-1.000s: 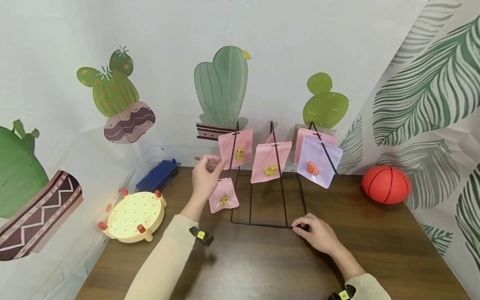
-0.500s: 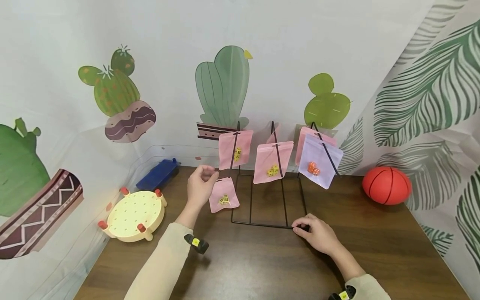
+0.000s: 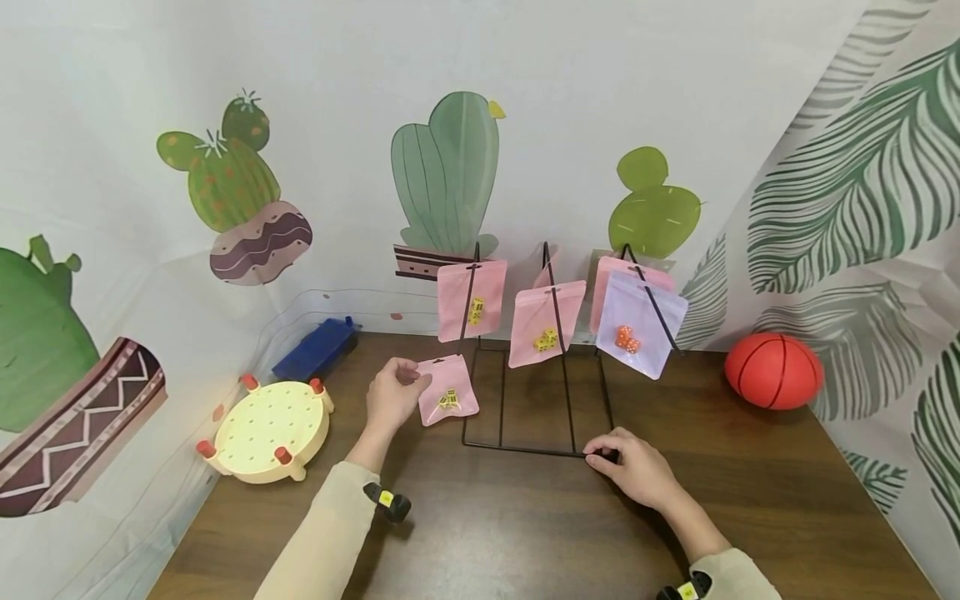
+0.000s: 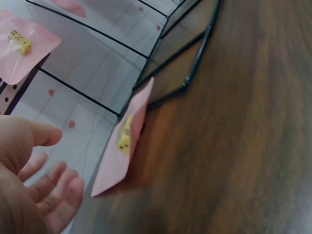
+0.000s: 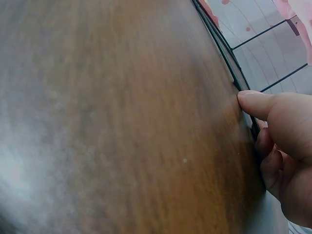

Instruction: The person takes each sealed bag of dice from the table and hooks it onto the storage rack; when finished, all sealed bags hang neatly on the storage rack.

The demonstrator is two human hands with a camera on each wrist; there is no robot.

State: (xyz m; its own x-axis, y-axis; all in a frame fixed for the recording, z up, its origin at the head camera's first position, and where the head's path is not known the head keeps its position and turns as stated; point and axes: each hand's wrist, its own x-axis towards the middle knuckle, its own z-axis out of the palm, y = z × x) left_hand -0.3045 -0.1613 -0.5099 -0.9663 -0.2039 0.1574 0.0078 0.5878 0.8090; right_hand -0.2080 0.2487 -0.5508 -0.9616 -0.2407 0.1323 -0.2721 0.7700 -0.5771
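My left hand (image 3: 392, 398) is beside a small pink zip bag (image 3: 457, 406) of yellow dice that lies on the table at the rack's left. In the left wrist view its loosely bent fingers (image 4: 56, 195) are apart from that bag (image 4: 122, 146), with nothing between them and the thumb. My right hand (image 3: 633, 467) pinches the front right corner of the black wire rack (image 3: 525, 451) between thumb and fingers. From the rack's prongs hang a pink bag (image 3: 453, 300) at left, another pink bag (image 3: 528, 333) in the middle, and a lilac bag (image 3: 652, 333) with orange dice at right.
A cream round stand (image 3: 273, 425) with red-tipped legs lies at the left of the table (image 3: 480, 533). Behind it is a blue plastic piece (image 3: 315, 348). A red ball (image 3: 774, 371) sits at the right edge. Behind the rack rises a cactus-printed backdrop (image 3: 555, 150).
My left hand has come down and slightly left, away from the hanging left pink bag to beside the lower one. The right hand has stayed on the rack.
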